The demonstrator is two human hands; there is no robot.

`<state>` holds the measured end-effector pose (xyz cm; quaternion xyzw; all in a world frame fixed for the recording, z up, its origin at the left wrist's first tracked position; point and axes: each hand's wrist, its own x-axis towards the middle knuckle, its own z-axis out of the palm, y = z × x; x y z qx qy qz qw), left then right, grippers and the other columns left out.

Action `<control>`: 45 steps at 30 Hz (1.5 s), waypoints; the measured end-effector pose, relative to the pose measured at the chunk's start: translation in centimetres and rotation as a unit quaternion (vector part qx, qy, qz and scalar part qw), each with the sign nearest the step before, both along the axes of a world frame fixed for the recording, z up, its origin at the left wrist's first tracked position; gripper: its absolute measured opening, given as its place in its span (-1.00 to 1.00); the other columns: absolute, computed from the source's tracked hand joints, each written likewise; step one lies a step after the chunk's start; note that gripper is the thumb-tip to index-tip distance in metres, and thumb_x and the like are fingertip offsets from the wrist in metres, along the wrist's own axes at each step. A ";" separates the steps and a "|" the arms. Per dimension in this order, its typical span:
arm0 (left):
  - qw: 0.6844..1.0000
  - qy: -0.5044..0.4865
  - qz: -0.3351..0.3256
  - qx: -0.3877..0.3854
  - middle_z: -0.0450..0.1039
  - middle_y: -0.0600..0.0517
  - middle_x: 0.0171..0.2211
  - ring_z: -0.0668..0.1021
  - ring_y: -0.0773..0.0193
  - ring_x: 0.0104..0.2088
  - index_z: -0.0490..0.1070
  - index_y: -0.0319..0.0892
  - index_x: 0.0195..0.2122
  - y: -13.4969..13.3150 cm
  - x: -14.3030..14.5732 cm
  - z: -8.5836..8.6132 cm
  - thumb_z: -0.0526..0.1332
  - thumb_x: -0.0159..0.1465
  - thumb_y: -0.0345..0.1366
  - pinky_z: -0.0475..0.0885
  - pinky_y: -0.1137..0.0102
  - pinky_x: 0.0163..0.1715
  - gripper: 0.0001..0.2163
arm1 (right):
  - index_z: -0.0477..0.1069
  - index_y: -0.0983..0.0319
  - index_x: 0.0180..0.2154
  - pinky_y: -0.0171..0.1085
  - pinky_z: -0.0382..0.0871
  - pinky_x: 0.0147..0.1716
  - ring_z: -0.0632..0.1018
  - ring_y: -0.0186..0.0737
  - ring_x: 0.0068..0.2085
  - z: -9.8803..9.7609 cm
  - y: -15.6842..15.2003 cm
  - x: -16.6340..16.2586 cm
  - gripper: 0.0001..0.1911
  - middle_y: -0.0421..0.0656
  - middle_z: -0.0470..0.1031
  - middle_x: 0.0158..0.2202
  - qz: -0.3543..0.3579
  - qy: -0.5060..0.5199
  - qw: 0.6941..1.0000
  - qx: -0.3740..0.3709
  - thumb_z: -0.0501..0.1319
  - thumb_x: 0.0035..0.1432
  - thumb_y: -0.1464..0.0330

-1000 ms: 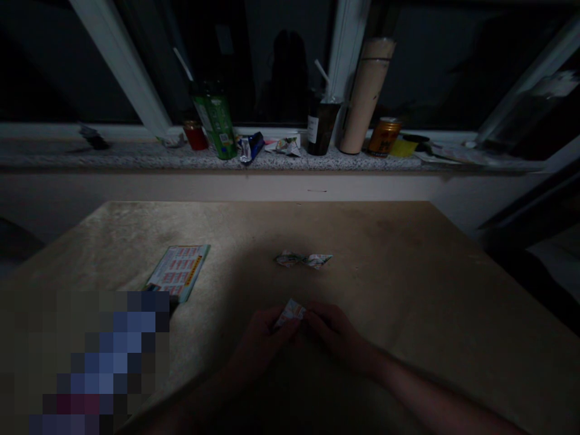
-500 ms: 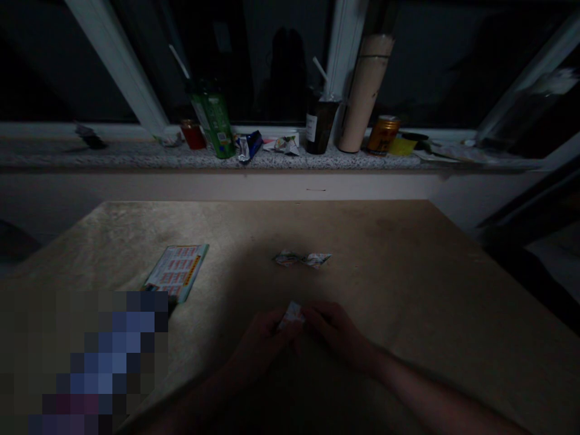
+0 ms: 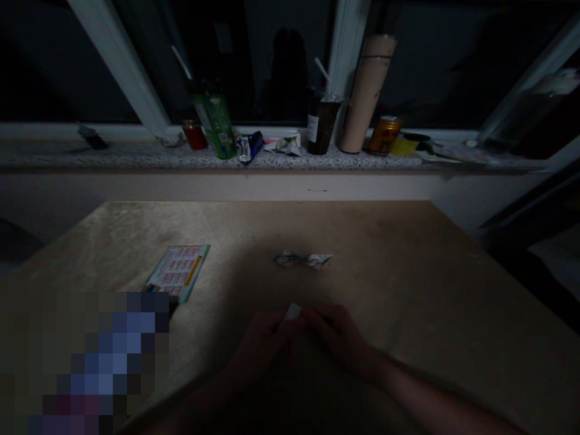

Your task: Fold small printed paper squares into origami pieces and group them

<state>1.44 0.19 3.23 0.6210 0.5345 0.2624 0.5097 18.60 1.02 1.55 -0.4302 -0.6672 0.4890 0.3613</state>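
Observation:
Between my two hands is a small piece of folded printed paper, pale with coloured marks. My left hand is closed on its left side, the thumb lying over the lower part. My right hand is closed with its fingertips pinching the paper's right edge. Much of the paper is covered by the fingers, and the light is dim. Just beyond the hands, two folded paper pieces of similar print lie on the table, a left one and a right one, their points nearly meeting.
A printed booklet lies on the wooden table at the left, beside a pixelated patch. Along the granite windowsill stand a green bottle, a dark cup with a straw, a tall pink flask and an orange can.
Less of the paper shows between my fingers, as my thumbs and fingertips have shifted slightly over it. The pieces on the table have stayed in place.

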 end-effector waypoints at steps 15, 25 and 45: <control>0.999 -0.009 0.029 0.031 0.40 0.09 -0.61 0.45 0.27 -0.49 0.41 -0.18 -0.60 0.0 0.1 -0.2 -0.02 0.30 -0.08 0.29 0.47 -0.39 -0.57 | 0.23 0.24 -0.59 -0.38 0.12 -0.56 0.21 -0.38 -0.54 0.0 -0.3 -0.2 -0.60 -0.28 0.15 -0.61 -0.035 0.008 0.999 0.007 0.05 0.21 0.16; 0.996 -0.027 0.066 0.047 0.52 0.10 -0.44 0.53 0.21 -0.33 0.39 -0.14 -0.05 0.3 0.1 -0.5 0.04 0.29 -0.20 0.35 0.41 -0.21 -0.72 | 0.20 0.24 -0.58 -0.37 0.07 -0.57 0.19 -0.39 -0.55 -0.4 -0.5 0.0 -0.61 -0.29 0.13 -0.61 -0.049 -0.021 0.997 0.048 0.03 0.23 0.19; 0.995 -0.031 0.068 0.069 0.53 0.03 -0.19 0.55 0.16 -0.18 0.25 -0.08 0.09 -0.1 0.3 -0.8 0.09 0.26 -0.22 0.41 0.30 -0.12 -0.64 | 0.40 0.25 -0.39 -0.33 0.25 -0.45 0.40 -0.29 -0.44 0.1 -0.1 0.1 -0.74 -0.17 0.43 -0.47 -0.048 -0.015 0.998 0.043 0.11 0.17 0.21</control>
